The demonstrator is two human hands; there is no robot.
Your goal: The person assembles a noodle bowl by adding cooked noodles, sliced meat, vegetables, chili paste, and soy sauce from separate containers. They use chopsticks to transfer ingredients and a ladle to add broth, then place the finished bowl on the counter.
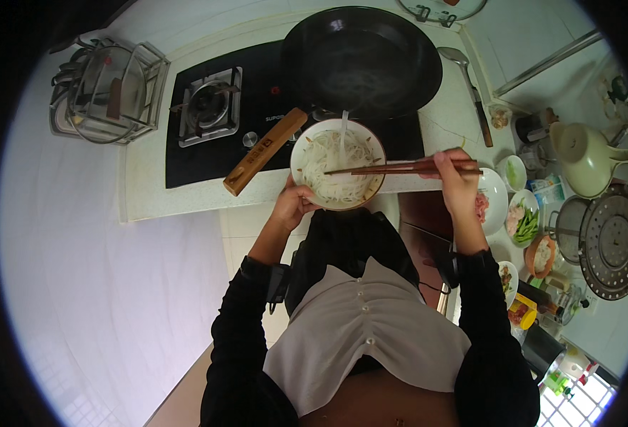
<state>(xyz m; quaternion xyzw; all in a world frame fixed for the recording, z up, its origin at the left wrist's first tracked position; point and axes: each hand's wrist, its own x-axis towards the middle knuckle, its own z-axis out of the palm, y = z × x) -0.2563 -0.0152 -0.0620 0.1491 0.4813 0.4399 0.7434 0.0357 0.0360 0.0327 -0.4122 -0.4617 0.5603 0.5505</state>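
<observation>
A white bowl (pixel 304 144) of thin white noodles (pixel 321 164) sits in my left hand (pixel 294 205), which grips it by its lower left rim. My right hand (pixel 459 186) is closed round a pair of brown wooden chopsticks (pixel 406 169), whose tips reach into the noodles. A pale narrow strip rises from the noodles past the far rim; I cannot tell what it is. Just beyond the bowl stands a large black wok (pixel 360 64) on the hob. Its wooden handle (pixel 265 152) points toward me at the left of the bowl.
The black gas hob (pixel 253 78) has a bare left burner (pixel 210 104). A metal spatula (pixel 472 92) lies right of the wok. Along the right stand a plate of raw meat (pixel 496 203), a dish of green vegetables (pixel 524 220) and a perforated steamer tray (pixel 613 242). A rack (pixel 137 92) holds lids at the far left.
</observation>
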